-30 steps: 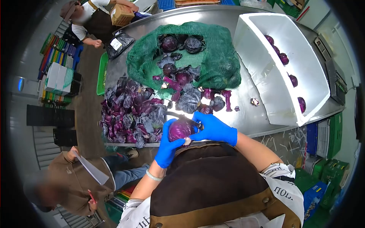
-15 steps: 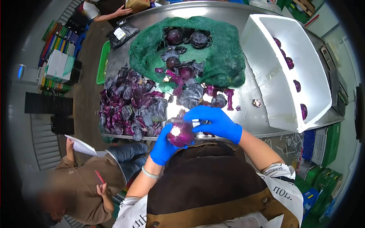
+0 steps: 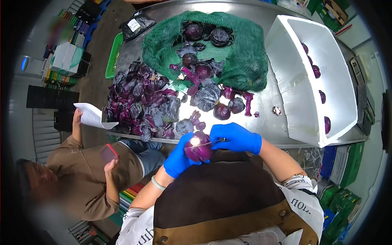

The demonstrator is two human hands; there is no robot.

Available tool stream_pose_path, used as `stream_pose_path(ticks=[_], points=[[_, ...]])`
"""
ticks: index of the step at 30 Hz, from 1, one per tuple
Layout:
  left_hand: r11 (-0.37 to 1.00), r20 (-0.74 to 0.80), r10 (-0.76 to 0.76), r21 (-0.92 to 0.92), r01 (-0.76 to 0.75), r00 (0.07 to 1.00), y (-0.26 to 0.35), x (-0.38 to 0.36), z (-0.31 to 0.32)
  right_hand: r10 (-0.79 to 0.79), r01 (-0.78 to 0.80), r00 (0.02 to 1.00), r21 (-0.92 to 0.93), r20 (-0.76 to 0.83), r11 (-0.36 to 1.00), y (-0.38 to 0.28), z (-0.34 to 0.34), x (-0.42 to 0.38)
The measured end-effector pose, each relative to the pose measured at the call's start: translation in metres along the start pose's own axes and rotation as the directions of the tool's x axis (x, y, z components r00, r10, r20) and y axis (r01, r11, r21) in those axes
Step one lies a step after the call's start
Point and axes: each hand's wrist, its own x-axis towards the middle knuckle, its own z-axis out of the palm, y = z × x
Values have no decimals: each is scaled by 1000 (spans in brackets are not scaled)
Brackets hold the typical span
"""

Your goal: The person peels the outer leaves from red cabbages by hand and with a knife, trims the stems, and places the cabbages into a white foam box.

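Observation:
In the head view my left hand (image 3: 176,158), gloved in blue, cups a red cabbage (image 3: 198,152) just off the table's near edge. The cabbage's pale cut stem end faces up. My right hand (image 3: 237,139), gloved too, grips a small knife (image 3: 220,140) by its dark handle. The thin blade lies across the top of the cabbage, near the stem. Beyond my hands, a loose purple leaf (image 3: 197,119) and another red cabbage (image 3: 221,111) rest on the metal table (image 3: 261,130).
A heap of trimmed leaves (image 3: 139,102) covers the table's left side. Behind lies a green mesh sack (image 3: 249,53) with several cabbages. A white foam box (image 3: 294,81) holding cabbages stands right. At left a co-worker (image 3: 90,163) holds papers (image 3: 92,115) and a phone (image 3: 109,153).
My right hand has shifted slightly right and down, and the knife blade now shows across the cabbage. The co-worker's papers and phone have moved up, and the camera view has shifted a little.

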Motion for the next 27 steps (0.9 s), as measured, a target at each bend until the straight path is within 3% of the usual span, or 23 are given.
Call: stream_pose_path(ticks=[1,3,4,5,6,8,10,11,14,16,17,18,19,20,21,22,23,24,25,26,27], points=[[993,61,20,-117,-13,998,0,1,-7,14,-11,1000,100,-24,995,1,-4,-6],[963,-25,265,-48,-266,964,-9,6,-6,128,-66,984,402,-127,913,11,-16,-18],[924,-65,381,-9,-382,922,-13,8,-6,63,88,958,497,-280,863,40,-19,-26],[931,52,336,-168,-323,941,-10,7,-9,339,-71,883,621,-324,780,51,-27,-36],[925,168,285,-306,-225,944,-7,6,-13,361,-2,864,716,-350,698,70,-34,-41],[884,316,341,-428,-188,885,0,11,-3,610,-343,671,553,-421,759,101,-37,-41],[873,372,376,-450,-189,849,2,19,-2,366,-358,684,146,-631,922,125,-17,-43],[880,372,390,-421,-222,842,0,27,-13,209,-364,691,-82,-692,928,135,-11,-45],[869,171,432,-340,-359,885,-3,51,-15,423,-305,721,297,-549,905,126,-2,-34],[841,-61,367,-404,-360,928,-1,69,-9,391,-433,714,73,-581,898,160,6,-31],[847,-100,313,-421,-325,944,-1,77,3,286,-402,732,-53,-619,914,149,-1,-35],[873,-149,343,-314,-373,928,-3,89,4,184,-377,745,-176,-641,909,134,-6,-37],[875,-97,380,-286,-391,920,-4,101,9,268,-213,720,164,-640,963,129,-4,-33],[870,-47,418,-268,-415,907,-6,114,15,333,-5,716,471,-614,882,126,-1,-32],[863,-38,451,-236,-447,892,-12,123,35,191,52,771,359,-608,932,110,-4,-41],[860,97,496,80,-503,863,-18,126,62,43,119,816,240,-577,963,80,-13,-50],[853,156,471,171,-493,868,-27,129,89,42,-30,774,30,-632,999,41,-20,-64],[831,206,450,260,-492,869,-36,132,105,20,-10,674,17,-739,1000,50,-30,-74],[823,419,387,244,-512,821,-42,132,108,79,119,678,216,-730,969,14,-64,-102],[772,535,355,295,-563,767,-41,125,134,90,64,672,179,-735,982,2,-98,-133],[712,597,299,379,-591,744,-36,125,143,76,80,579,150,-812,985,-8,-129,-163]])
